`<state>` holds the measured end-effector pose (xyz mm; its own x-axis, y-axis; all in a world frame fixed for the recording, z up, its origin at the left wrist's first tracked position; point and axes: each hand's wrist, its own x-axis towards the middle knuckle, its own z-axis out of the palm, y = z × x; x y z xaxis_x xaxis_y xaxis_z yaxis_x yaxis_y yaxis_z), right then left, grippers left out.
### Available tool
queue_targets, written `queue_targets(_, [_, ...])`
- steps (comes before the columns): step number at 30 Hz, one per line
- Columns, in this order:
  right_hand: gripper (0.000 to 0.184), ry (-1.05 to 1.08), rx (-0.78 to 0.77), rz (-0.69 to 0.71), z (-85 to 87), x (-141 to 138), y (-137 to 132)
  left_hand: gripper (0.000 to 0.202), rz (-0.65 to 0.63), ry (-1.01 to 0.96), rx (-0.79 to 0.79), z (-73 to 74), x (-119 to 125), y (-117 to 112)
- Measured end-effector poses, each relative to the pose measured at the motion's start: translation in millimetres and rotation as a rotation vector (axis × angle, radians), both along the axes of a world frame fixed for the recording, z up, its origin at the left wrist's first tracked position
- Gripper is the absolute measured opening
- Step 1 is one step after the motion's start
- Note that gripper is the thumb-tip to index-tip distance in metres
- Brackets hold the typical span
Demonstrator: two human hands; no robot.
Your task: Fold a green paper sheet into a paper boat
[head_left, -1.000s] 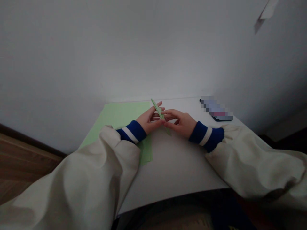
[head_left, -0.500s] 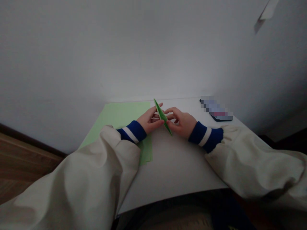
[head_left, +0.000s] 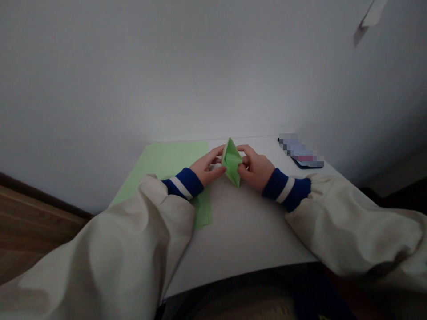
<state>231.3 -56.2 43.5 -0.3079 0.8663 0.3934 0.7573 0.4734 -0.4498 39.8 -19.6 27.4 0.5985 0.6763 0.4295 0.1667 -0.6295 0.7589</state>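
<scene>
Between my hands, above the table, is a piece of folded green paper (head_left: 232, 161), pointed at top and bottom and opened out in the middle. My left hand (head_left: 210, 165) grips its left edge, with the thumb in front and the fingers behind. On the other side my right hand (head_left: 256, 166) pinches the right edge between thumb and curled fingers. Some of the fingertips are hidden behind the paper. Light green sheets of paper (head_left: 173, 155) lie flat on the table under my left forearm.
The white table (head_left: 247, 235) stands against a grey wall (head_left: 207, 66). A phone (head_left: 300, 151), its screen blurred out, lies at the back right. Brown wooden furniture (head_left: 33, 222) is at the left, and a white piece (head_left: 375, 13) hangs on the wall at upper right.
The folded green paper has been spread wider and turned, so its inner faces now show. My right hand's fingers have moved slightly right and curled more; my left hand has barely shifted.
</scene>
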Motion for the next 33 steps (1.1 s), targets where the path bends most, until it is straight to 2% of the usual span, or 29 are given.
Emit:
queue_targets(11, [0.039, -0.176, 0.016, -0.115, -0.8, 0.5, 3.0, 0.061, 0.025, 0.087, 0.126, 0.4, -2.0, -1.5])
queue_targets(18, [0.033, -0.165, 0.023, -0.087, 0.0, -0.8, 4.7, 0.062, 0.043, 0.076, 0.029, -0.3, -0.8, -5.3])
queue_targets(22, [0.037, -0.093, 0.002, -0.107, 2.7, -3.6, 7.5, 0.066, 0.047, 0.071, 0.004, 2.2, 1.4, -9.4])
queue_targets(25, [0.038, -0.050, -0.024, -0.086, 2.0, -4.4, 10.5, 0.062, 0.072, 0.096, 0.096, 4.6, 2.1, -10.4])
queue_targets(29, [0.031, -0.067, -0.037, -0.079, -0.1, -3.7, 13.4, 0.058, 0.067, 0.151, 0.244, 3.9, 0.4, -6.8])
queue_targets(33, [0.022, -0.085, -0.082, -0.130, -0.3, -4.9, 13.5, 0.064, 0.076, 0.235, 0.295, 1.6, -2.7, -3.1])
